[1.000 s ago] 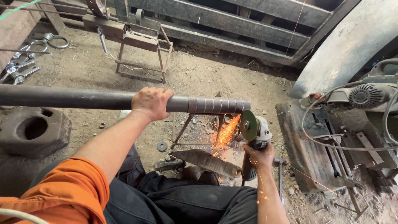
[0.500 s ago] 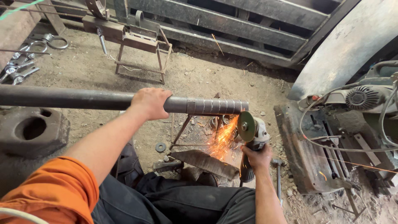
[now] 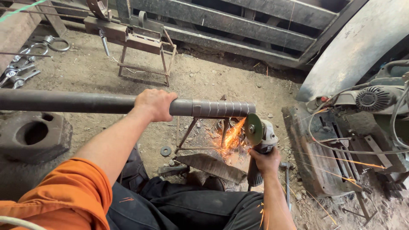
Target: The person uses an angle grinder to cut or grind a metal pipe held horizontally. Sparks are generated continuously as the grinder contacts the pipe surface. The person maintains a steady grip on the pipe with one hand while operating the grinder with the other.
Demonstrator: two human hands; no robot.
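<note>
Sparks now fly lower as the right hand (image 3: pixel 265 162) grips the grinder (image 3: pixel 260 136); the left hand (image 3: pixel 155 104) holds the pipe (image 3: pixel 85 102) tight.

Long dark steel pipe (image 3: pixel 85 102) horizontal; angle grinder (image 3: pixel 260 136) sparking at its ridged end

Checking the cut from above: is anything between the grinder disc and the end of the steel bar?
Nothing visible. The angle grinder in the right hand has its disc at the steel bar end, sparks flying. The left hand grips the bar farther back.
</note>
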